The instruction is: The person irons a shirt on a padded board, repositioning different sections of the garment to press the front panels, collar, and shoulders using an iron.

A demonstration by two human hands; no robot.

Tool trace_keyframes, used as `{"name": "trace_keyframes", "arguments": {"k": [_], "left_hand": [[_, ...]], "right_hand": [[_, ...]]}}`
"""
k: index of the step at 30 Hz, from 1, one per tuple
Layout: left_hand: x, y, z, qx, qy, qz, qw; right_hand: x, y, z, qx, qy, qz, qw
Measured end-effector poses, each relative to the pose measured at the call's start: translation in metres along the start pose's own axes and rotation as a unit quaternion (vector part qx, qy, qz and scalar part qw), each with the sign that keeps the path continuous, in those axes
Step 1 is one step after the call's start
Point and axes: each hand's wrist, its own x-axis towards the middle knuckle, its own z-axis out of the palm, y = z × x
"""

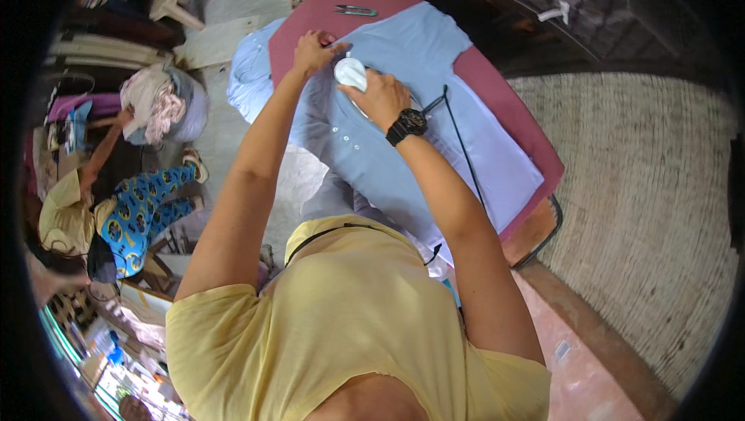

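Note:
A light blue shirt [403, 42] lies spread over an ironing board with a maroon cover [310, 19]. My right hand [382, 100] is closed around the handle of a clothes iron [351, 73], which rests on the shirt. The iron's white top shows; much of its body is hidden under the hand. My left hand [317, 51] touches the shirt's left edge just beyond the iron, thumb and fingers apart. Several small white buttons [345, 138] show on the cloth nearer to me. Part of the fabric hangs off the board's left side.
Green-handled thread snips [357, 10] lie at the board's far end. A dark cord [462, 149] runs from the iron toward me, right of my forearm. Another person [70, 204] sits at the left beside a bundle of cloth [167, 103]. A plastic chair [177, 0] stands far left.

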Motion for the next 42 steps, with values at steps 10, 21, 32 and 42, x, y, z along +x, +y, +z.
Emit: {"name": "trace_keyframes", "arguments": {"k": [10, 21, 32, 42], "left_hand": [[0.032, -0.06, 0.014, -0.041, -0.025, 0.069, 0.996], [0.03, -0.07, -0.001, 0.026, -0.044, 0.236, 0.97], [0.011, -0.065, -0.012, -0.048, -0.022, 0.123, 0.991], [0.01, -0.065, -0.007, 0.089, 0.028, 0.221, 0.971]], "right_hand": [[-0.191, 0.132, -0.103, -0.056, 0.056, 0.201, 0.976], [-0.311, 0.201, -0.176, -0.133, 0.072, 0.146, 0.978], [-0.238, 0.154, -0.094, -0.056, 0.018, 0.023, 0.998], [-0.247, 0.152, -0.075, -0.137, 0.018, 0.006, 0.99]]}}
